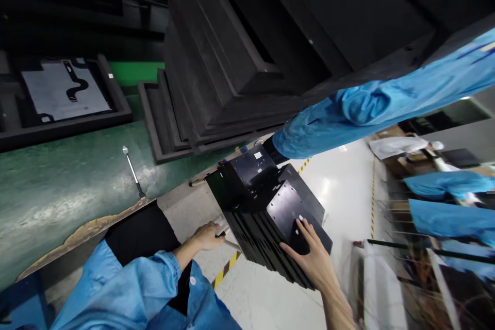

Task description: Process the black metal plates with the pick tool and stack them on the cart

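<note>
A stack of black metal plates [255,201] with small holes and white labels stands on edge beside the bench. My right hand [311,258] lies on the front plate [288,206], fingers spread over its face and thumb at its lower edge, gripping it. My left hand [207,237], reaching out of a blue sleeve, is closed around a pale thin bar [225,229] at the stack's left foot. A co-worker's blue sleeve [367,108] comes in from the upper right and ends at the stack's far top corner; that hand is hidden.
A green bench [77,185] carries a black foam tray [119,108] holding a grey sheet [64,90], a tall pile of black trays [232,62] and a thin metal tool [131,167]. Yellow-black tape [226,268] marks the pale floor. Wire racks [402,263] and people in blue stand at right.
</note>
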### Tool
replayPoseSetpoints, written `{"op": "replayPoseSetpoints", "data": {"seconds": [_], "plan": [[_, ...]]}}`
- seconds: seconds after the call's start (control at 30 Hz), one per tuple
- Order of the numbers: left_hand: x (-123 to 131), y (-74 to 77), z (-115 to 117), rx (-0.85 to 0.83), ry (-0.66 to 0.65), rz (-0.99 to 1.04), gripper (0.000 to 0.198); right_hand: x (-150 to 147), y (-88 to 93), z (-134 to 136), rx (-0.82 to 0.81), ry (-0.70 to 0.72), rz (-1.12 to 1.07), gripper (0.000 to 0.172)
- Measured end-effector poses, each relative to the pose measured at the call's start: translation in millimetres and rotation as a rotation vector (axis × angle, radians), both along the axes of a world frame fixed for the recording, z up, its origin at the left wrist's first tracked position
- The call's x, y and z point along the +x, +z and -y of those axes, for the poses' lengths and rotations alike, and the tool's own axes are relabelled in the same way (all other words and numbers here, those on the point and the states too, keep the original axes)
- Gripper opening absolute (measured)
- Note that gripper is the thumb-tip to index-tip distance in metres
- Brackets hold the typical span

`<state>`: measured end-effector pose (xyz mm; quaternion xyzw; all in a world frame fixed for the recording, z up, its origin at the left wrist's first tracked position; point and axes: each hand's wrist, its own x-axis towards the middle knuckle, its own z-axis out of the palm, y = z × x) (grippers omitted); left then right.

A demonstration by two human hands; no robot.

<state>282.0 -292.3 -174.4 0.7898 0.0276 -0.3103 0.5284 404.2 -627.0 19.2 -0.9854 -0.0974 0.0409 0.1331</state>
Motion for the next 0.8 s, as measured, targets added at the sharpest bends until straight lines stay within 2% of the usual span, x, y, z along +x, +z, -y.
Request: {"op": "replayPoseSetpoints", "data": {"seconds": [0.27,0.6,0.8], "plan": [[-5.4,10.4,-3.6,0.149,-0.102,-0.004,0.059,7.5,-5.3,13.6,0.006,0.042,-0.002,0.101],[-8.5,6.1,-4.1,0.234,-0.166,-0.025,0.054,47.0,-18.2,33.2,0.022,0.05,0.068,0.093],[-9.0,-0.9,-2.8,0.271,-0.185,-0.025,0.051,84.7,-3.5,35.2,0.131,0.007,0.027,0.09]]}}
